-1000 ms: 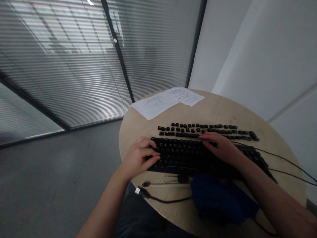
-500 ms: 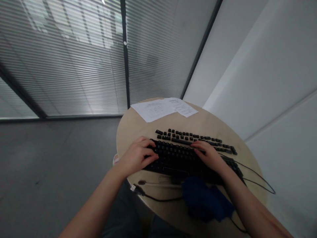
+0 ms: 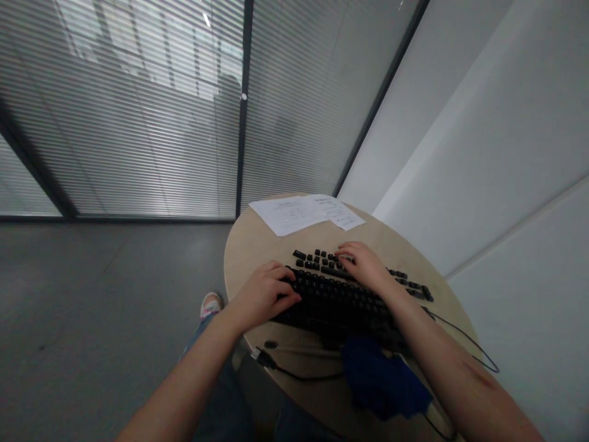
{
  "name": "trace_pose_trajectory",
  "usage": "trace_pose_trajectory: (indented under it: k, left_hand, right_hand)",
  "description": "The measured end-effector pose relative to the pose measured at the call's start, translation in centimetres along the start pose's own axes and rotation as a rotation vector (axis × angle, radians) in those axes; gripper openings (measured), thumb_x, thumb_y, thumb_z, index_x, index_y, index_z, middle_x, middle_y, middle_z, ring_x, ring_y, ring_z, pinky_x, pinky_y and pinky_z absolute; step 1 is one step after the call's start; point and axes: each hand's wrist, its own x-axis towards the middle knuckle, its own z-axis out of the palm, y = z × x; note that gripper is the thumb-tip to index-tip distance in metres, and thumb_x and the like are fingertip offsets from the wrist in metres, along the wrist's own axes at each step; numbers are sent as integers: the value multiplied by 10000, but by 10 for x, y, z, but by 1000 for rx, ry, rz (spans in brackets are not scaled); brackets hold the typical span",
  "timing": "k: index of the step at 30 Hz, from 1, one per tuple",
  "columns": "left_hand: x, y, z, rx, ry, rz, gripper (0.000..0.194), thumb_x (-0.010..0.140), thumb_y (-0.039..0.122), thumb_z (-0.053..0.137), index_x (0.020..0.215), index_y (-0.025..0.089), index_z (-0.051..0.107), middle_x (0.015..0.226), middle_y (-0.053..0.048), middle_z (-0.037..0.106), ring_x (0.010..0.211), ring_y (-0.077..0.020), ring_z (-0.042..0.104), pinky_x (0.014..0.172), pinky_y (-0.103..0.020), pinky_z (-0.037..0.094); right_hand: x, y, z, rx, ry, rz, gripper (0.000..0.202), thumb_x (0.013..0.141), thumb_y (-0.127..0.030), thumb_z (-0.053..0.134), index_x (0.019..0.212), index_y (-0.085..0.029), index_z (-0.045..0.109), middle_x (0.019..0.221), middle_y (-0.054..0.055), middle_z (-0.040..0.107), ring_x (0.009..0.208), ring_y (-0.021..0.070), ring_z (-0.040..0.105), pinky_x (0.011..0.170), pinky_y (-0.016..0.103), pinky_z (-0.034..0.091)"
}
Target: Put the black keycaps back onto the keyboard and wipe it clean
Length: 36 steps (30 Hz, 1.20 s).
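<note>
A black keyboard (image 3: 331, 301) lies on the round wooden table, partly under my hands and right forearm. My left hand (image 3: 269, 291) grips its left end, thumb on the near side and fingers on the far side. Beyond the keyboard, loose black keycaps (image 3: 311, 266) lie in rows. Over the middle of these rows is my right hand (image 3: 363, 264), fingers bent down at the keycaps; whether one is between the fingertips is too small to tell. A long black keycap (image 3: 337, 272) lies just behind the keyboard's far edge.
Printed papers (image 3: 294, 213) lie at the table's far side. Near the front edge are a blue cloth (image 3: 384, 380), a cable with a USB plug (image 3: 264, 358) and a thin long tool (image 3: 304, 350). A black cable (image 3: 464, 334) loops over the right edge.
My right hand has moved from the keyboard's far edge out over the keycap rows, up and to the left. My left hand stays at the keyboard's left end. The view has shifted slightly.
</note>
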Motion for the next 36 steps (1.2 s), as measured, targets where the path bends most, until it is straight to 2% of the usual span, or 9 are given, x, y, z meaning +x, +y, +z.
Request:
trace_pose_trajectory:
  k: [3, 6, 12, 16, 20, 24, 28, 32, 36]
  left_hand:
    - [-1, 0, -1, 3, 4, -7, 216, 942, 354, 668, 803, 248, 796, 1032, -58, 725, 953, -224, 618, 841, -388, 507]
    - [-3, 0, 0, -13, -5, 2, 167, 933, 338, 681, 848, 258, 801, 1032, -56, 718, 953, -222, 619, 835, -377, 507]
    - [-5, -4, 4, -18, 20, 32, 71, 889, 248, 724, 913, 262, 789, 1020, -43, 714, 950, -211, 618, 830, -348, 498]
    - [-4, -6, 6, -39, -5, 44, 82, 898, 203, 703, 894, 246, 773, 1030, -32, 740, 959, -202, 625, 862, -342, 494]
    - [-3, -6, 6, -70, -15, 49, 75, 906, 202, 694, 896, 240, 758, 1008, -24, 752, 949, -194, 627, 861, -340, 490]
    - [-2, -4, 3, -82, -18, 49, 85, 923, 216, 676, 886, 231, 751, 1007, -31, 749, 935, -192, 628, 841, -338, 491]
    - [0, -1, -1, -115, -65, 37, 123, 946, 233, 642, 882, 229, 747, 1003, -40, 741, 946, -193, 631, 858, -349, 495]
    - [2, 2, -5, -105, -100, -12, 119, 930, 225, 650, 851, 220, 739, 1007, -48, 734, 978, -211, 614, 872, -371, 495]
    - [3, 5, -6, -102, -119, -50, 115, 916, 216, 650, 832, 220, 728, 1033, -52, 724, 1003, -221, 610, 899, -395, 499]
  right_hand:
    - [36, -6, 14, -45, -108, 155, 185, 903, -219, 656, 1028, -227, 792, 1117, 80, 776, 1107, 263, 683, 1030, 408, 498]
    - [57, -13, 28, -80, -203, 252, 185, 886, -247, 681, 1021, -227, 807, 1100, 84, 789, 1083, 268, 707, 954, 355, 523]
    - [68, -16, 43, -72, -259, 245, 144, 841, -203, 716, 932, -242, 820, 994, 47, 811, 1008, 240, 737, 877, 286, 524]
    - [69, -20, 41, -51, -245, 257, 146, 866, -192, 698, 940, -239, 814, 1015, 48, 809, 1006, 227, 734, 887, 288, 521]
    - [50, -35, 23, 58, -139, 196, 126, 892, -238, 700, 960, -249, 805, 1012, 40, 803, 986, 228, 727, 917, 334, 523]
    - [6, -59, 11, 302, -61, 48, 71, 852, -237, 761, 903, -264, 801, 940, 21, 795, 911, 217, 725, 871, 345, 535]
    - [-26, -77, 23, 427, -56, -30, 93, 820, -200, 794, 884, -267, 795, 903, 11, 790, 871, 202, 713, 844, 341, 539]
    - [-32, -81, 39, 503, -21, -77, 114, 818, -157, 775, 867, -259, 786, 899, 8, 796, 871, 197, 707, 844, 337, 538]
    - [-34, -79, 45, 587, 63, -59, 115, 814, -148, 768, 853, -255, 777, 889, 2, 798, 859, 191, 711, 874, 343, 535]
